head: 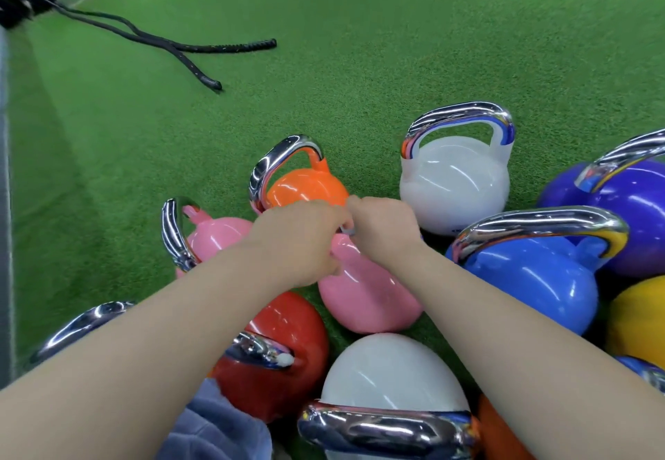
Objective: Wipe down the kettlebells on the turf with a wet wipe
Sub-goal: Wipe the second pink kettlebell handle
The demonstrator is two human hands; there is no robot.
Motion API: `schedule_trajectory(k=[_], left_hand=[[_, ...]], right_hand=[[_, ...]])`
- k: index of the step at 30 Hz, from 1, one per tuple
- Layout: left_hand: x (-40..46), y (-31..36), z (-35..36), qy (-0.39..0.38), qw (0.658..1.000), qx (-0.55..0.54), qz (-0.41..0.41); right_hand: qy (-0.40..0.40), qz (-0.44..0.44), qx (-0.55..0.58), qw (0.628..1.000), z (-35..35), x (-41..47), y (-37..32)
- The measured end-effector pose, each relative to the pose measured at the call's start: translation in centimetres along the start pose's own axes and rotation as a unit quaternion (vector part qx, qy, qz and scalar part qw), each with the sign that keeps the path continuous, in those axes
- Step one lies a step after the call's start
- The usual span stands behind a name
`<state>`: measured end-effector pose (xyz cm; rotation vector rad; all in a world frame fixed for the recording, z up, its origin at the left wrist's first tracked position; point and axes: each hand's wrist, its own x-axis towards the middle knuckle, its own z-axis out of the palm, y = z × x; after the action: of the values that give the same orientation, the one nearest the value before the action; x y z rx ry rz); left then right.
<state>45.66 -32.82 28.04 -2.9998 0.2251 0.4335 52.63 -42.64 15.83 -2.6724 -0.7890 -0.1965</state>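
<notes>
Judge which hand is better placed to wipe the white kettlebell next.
Probably the right hand: it is nearer the upright white kettlebell, with bare turf between. The left hand sits farther, over the pink kettlebell.

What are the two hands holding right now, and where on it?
Both the left hand and the right hand have curled fingers meeting over the pink kettlebell, at its handle end. A small grey bit shows between them; whether it is wipe or handle cannot be told.

pink kettlebell point(367, 294), orange kettlebell point(306, 186), green turf point(360, 45)
</notes>
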Motion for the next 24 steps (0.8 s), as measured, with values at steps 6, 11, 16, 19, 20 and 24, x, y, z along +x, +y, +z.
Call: schedule_trajectory(k=[6, 11, 16, 19, 20, 24], left_hand=[[2.0, 0.4, 1.1, 0.019, 0.999, 0.022, 0.022], [2.7, 0.2, 1.2, 0.0, 0.999, 0.033, 0.031], [2.9, -0.3, 1.9, -0.046, 0.995, 0.081, 0.025], [2.9, -0.7, 1.9, -0.06, 0.994, 0.091, 0.025], [2.9, -0.7, 1.8, -0.066, 0.993, 0.095, 0.023], [2.9, -0.7, 1.7, -0.077, 0.99, 0.118, 0.009]], right_hand=[[0.074, 0.23, 0.292, 0.925, 2.2, -3.3, 3.0], [0.067, 0.347, 0.373, 0.858, 4.3, -4.6, 3.3], [0.092, 0.329, 0.358, 0.869, 3.6, -4.0, 2.8], [0.068, 0.224, 0.174, 0.956, 1.8, -2.3, 1.9], [0.055, 0.186, 0.114, 0.974, 1.2, -1.8, 1.5], [-0.045, 0.081, 0.002, 0.996, -0.6, 0.3, -0.7]])
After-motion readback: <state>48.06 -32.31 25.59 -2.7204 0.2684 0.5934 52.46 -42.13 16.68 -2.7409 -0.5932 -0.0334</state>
